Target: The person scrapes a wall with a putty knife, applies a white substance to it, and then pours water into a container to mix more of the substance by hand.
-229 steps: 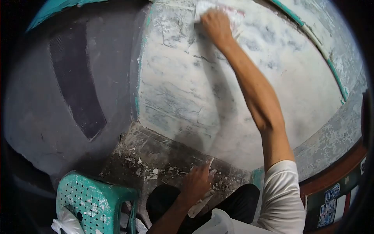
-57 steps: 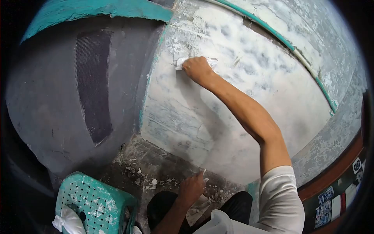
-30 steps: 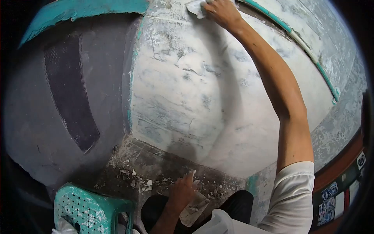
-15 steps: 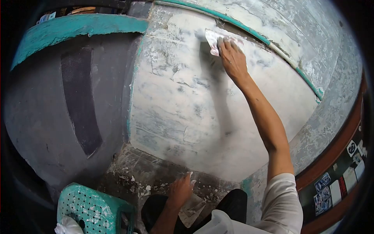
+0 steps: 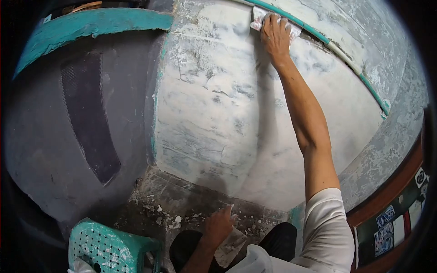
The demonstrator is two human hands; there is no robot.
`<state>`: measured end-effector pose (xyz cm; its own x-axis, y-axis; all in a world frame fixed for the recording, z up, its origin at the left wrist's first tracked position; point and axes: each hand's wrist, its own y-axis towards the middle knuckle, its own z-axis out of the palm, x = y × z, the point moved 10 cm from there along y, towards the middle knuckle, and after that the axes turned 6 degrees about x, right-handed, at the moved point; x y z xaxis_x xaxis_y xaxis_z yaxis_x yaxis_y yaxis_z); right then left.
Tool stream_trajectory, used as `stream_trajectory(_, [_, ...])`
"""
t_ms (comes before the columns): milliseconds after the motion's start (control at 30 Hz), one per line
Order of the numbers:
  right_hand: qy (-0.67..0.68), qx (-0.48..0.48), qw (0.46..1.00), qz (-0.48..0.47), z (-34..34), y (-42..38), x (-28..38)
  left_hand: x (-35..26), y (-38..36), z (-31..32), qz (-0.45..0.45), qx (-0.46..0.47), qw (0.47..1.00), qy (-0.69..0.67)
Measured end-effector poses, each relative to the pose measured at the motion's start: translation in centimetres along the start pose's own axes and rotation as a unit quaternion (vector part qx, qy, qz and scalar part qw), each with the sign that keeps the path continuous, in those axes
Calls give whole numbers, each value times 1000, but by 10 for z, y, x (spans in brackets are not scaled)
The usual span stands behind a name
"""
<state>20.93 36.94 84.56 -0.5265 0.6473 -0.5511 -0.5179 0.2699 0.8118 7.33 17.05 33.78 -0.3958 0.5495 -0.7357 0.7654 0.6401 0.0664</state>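
Since the earlier frame, the right hand [image 5: 276, 42] has moved up the pale wall [image 5: 205, 109], bringing the flat blade [image 5: 258, 18] nearer to the green pipe [image 5: 314, 31]. At the far left, a grey wall [image 5: 36, 132] carries a dark strip [image 5: 88, 120]. Lower down, left of the left grip, stands a paint-stained green stool [image 5: 107, 245], with a white bag [image 5: 83, 266] on its seat. Rubble [image 5: 177, 220] lies on the dark floor [image 5: 166, 184], just beside this grip. The left hand [image 5: 219, 226] is closed around a scraper [image 5: 231, 245], whose plate shows below the fingers, between the person's knees. Farther right and well above, the right grip holds the blade, fingers spread over it, against the pale wall. The pipe slopes down to the right of this grip; whether the blade touches it, I cannot tell.
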Motion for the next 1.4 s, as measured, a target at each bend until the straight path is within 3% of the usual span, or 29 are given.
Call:
stream_trajectory(100, [-23,-21,999,20,7,5,5,1,0,2,-14,28,999,-8])
stream_trajectory(133, [-82,18,995,46,5,6,8,5,1,9,-27,55,998,-13])
stream_trajectory(267, [2,34,999,37,15,-12,10,4,1,17,11,35,999,-38])
stream_trajectory(367, [-70,-30,997,31,-6,-34,19,-5,0,6,-25,44,999,20])
stream_trajectory(433, [19,117,993,-7,22,-51,34,-4,-1,11,-2,21,1000,-6])
stream_trajectory(467, [107,56,992,-41,12,-75,44,-4,-3,11,3,13,1000,-2])
stream_trajectory(500, [62,24,996,-58,-14,-76,48,-4,-4,9,3,4,1000,16])
stream_trajectory(567, [58,82,993,-63,-19,-90,54,-1,-12,6,5,-16,999,40])
stream_trajectory(600, [102,172,978,-66,-18,-96,58,1,-12,7,4,-18,999,31])
stream_trajectory(667, [105,154,978,-89,-44,-94,49,2,-15,1,11,-30,999,23])
stream_trajectory(733, [259,232,937,21,-40,-87,17,-2,-16,0,27,-23,999,6])
stream_trajectory(833, [195,301,918,167,-32,-63,-53,-4,-15,0,27,-5,1000,-9])
stream_trajectory(933, [246,202,925,206,-27,-54,-81,-1,-11,4,29,-2,1000,6])
stream_trajectory(967, [245,205,925,206,-17,-53,-73,0,-11,5,28,0,1000,6])
stream_trajectory(1033, [239,117,940,214,-10,-43,-53,-8,-13,1,26,12,1000,11])
stream_trajectory(1133, [228,112,941,221,18,-11,-24,3,-7,19,73,-16,997,-13])
stream_trajectory(1233, [205,78,956,195,33,22,26,8,-3,18,46,18,999,-14])
stream_trajectory(1267, [206,-2,963,176,17,26,46,7,-5,17,42,26,999,-14])
stream_trajectory(1300, [175,-20,973,149,24,23,74,4,-1,10,41,21,999,-16])
stream_trajectory(1400, [176,129,975,35,-5,1,157,3,-2,13,36,16,999,-28])
